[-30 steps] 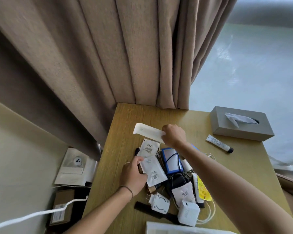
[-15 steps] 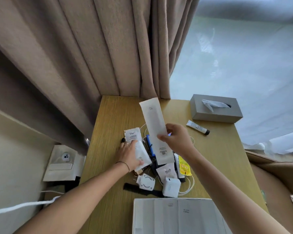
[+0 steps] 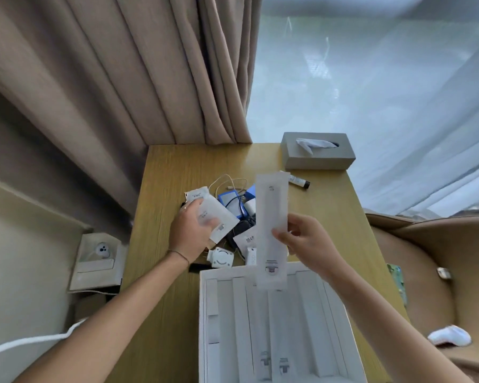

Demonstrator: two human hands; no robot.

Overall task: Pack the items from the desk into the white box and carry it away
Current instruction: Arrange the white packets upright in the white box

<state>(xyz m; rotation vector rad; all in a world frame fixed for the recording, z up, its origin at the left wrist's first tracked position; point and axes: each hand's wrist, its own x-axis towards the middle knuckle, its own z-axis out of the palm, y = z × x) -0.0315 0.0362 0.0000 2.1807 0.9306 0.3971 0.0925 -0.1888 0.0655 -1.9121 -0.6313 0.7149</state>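
Observation:
The open white box [image 3: 205,313] lies at the desk's near edge, with long white packets inside. My right hand [image 3: 307,241] pinches a long white packet [image 3: 270,217] and holds it upright over the box's far rim. My left hand [image 3: 190,233] grips a smaller white pouch [image 3: 219,217] just above the pile. The pile [image 3: 233,205] in mid-desk holds another white pouch, a blue-edged device, white chargers, cables and a black strap.
A grey tissue box [image 3: 318,153] stands at the desk's far right corner, with a small white tube [image 3: 297,181] in front of it. Beige curtains hang behind. A tan chair [image 3: 426,258] is to the right; boxes and a white cable lie on the floor at left.
My right hand has lifted the long packet from the pile and brought it near, over the box. My left hand has picked up the small pouch. The view has tilted down, showing the box.

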